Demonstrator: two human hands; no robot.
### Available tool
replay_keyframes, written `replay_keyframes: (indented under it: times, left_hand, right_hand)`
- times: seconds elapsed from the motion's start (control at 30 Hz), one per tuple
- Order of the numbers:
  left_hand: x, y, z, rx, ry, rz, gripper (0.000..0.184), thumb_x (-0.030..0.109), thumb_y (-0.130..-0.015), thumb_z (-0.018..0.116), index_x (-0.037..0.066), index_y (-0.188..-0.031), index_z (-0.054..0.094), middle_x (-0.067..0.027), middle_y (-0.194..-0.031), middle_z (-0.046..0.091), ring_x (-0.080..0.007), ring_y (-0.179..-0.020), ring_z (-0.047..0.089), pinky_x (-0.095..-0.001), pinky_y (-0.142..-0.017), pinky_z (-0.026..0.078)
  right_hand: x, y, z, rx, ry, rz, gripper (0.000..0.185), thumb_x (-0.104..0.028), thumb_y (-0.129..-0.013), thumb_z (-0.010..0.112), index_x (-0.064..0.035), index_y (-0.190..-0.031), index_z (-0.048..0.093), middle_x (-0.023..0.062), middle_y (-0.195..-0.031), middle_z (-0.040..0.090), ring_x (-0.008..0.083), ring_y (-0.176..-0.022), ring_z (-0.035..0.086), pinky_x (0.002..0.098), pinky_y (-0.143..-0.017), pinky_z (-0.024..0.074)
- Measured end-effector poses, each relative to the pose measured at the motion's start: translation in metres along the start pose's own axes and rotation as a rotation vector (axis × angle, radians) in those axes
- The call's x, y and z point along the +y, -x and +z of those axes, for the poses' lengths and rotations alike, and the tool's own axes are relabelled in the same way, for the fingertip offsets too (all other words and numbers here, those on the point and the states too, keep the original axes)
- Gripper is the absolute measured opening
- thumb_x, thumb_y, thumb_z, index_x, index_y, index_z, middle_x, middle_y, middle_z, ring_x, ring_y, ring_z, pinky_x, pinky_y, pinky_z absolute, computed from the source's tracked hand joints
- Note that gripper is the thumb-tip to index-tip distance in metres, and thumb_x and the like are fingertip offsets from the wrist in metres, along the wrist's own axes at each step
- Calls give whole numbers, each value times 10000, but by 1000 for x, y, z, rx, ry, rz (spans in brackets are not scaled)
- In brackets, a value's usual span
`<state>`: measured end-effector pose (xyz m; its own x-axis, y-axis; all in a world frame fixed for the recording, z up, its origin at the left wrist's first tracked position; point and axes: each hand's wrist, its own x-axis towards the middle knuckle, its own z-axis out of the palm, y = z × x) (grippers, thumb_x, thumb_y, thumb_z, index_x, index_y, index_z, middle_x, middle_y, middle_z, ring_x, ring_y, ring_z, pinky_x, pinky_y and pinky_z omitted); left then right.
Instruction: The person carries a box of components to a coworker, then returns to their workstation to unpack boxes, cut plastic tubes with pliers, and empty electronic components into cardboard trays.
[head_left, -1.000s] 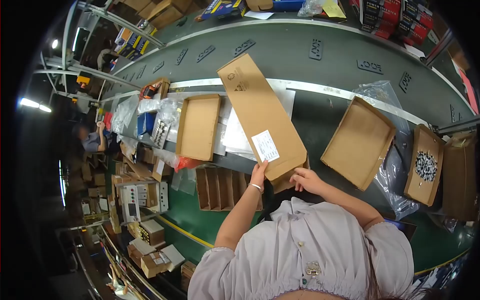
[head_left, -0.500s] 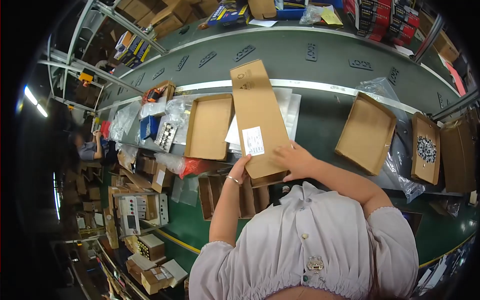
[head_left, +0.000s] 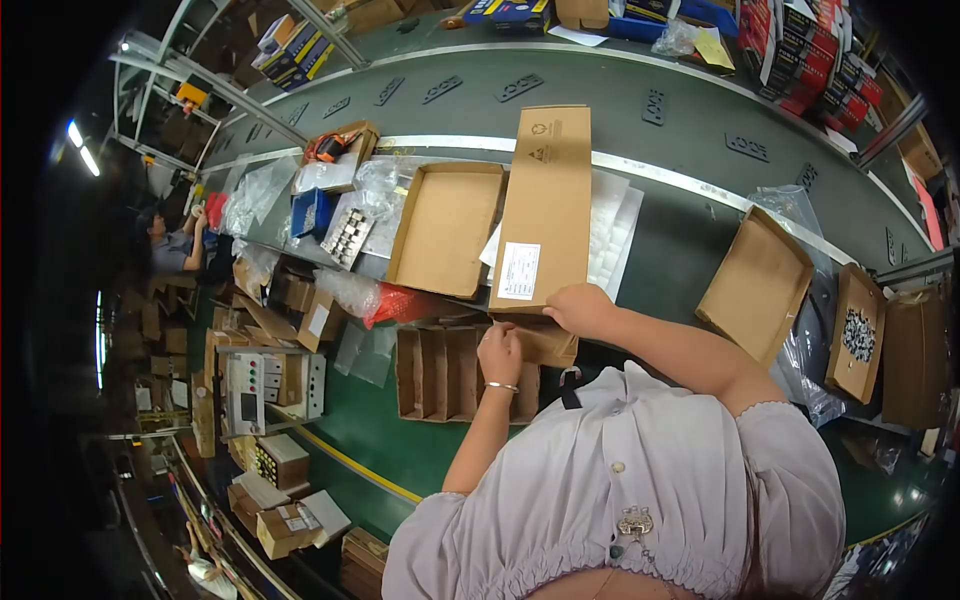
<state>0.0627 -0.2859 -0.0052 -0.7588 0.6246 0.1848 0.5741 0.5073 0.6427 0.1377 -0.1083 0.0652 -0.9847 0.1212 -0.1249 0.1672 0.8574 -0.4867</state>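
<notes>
A long, flat cardboard box with a white printed label lies across the bench, its near end reaching the front edge. My left hand is closed at the near left corner of this box, just below the label; its fingertips are partly hidden. At the near right corner my right hand has its fingers curled against the box's end. White foam-like sheets stick out from under the box. Below my hands stands a divided cardboard carton with several slots.
Left of the box is an open cardboard tray, then a blue bin and a tray of metal parts. Another open tray and a box of small parts lie right. Flat black plates line the conveyor. Another person sits far left.
The long box has turned from a slant to nearly straight away from me. My left hand has moved down to its near edge, and my right hand has gone from its face to its near corner.
</notes>
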Motion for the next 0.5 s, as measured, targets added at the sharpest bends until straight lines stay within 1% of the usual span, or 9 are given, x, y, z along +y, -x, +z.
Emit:
replay_keyframes:
  times: [0.03,0.1,0.13,0.17,0.23,0.27,0.3,0.37,0.5]
  left_hand:
    - [3,-2,2,4,2,-4,239,185,-733,540,-31,-818,485,-184,-840,522,-289,-702,501,-360,-627,410]
    - [9,-9,7,-145,-142,-75,296,197,-674,601,-22,-840,490,-229,-881,503,-384,-767,472,-409,-666,396]
    - [0,-7,20,-31,-160,-15,405,218,-640,636,-29,-917,475,-229,-922,493,-394,-816,461,-413,-700,388]
    - [1,-6,21,-26,-159,-15,405,218,-640,636,-29,-917,475,-229,-922,493,-394,-816,461,-413,-700,388]
    - [0,-14,21,-16,-24,39,497,229,-645,634,-68,-989,432,-252,-984,462,-392,-854,451,-410,-736,385]
    - [2,-13,20,-74,55,-8,587,261,-655,627,-98,-1049,381,-286,-1064,403,-407,-929,412,-420,-805,353]
    - [3,-9,23,-68,58,8,587,261,-655,627,-98,-1049,381,-286,-1064,403,-407,-929,412,-420,-805,353]
    - [-1,2,35,68,-215,16,609,284,-678,602,-95,-1086,354,-321,-1108,345,-440,-998,349,-437,-867,296]
    - [-4,18,55,-23,-313,-32,578,245,-704,558,-102,-1105,328,-326,-1123,315,-441,-1047,286,-462,-905,227]
  right_hand:
    - [-2,1,0,-3,3,-3,252,-264,-768,459,-53,-694,575,108,-696,575,276,-648,557,384,-546,447]
    - [-6,-1,-1,46,-14,-7,246,-263,-760,470,-52,-687,573,106,-686,574,274,-636,560,382,-536,448]
    - [-7,0,-2,47,-11,-10,246,-263,-760,470,-52,-687,573,106,-686,574,274,-636,560,382,-536,448]
    - [-8,2,-7,34,2,-37,244,-261,-756,475,-50,-680,570,105,-678,573,273,-627,560,381,-530,449]
    - [-5,0,-11,52,20,-56,242,-260,-753,480,-48,-673,567,104,-669,572,273,-618,560,381,-525,450]
    - [-3,1,-9,36,12,-87,241,-260,-751,482,-49,-670,565,104,-666,570,273,-620,559,382,-523,449]
    - [0,4,-7,19,9,-117,239,-260,-749,484,-49,-667,562,104,-663,568,273,-621,559,384,-521,447]
    - [3,8,4,15,2,-97,229,-261,-747,488,-57,-673,562,105,-659,565,274,-619,557,383,-522,445]
    - [3,17,11,-24,-66,-39,230,-267,-749,484,-56,-698,561,117,-676,562,281,-640,556,385,-546,447]
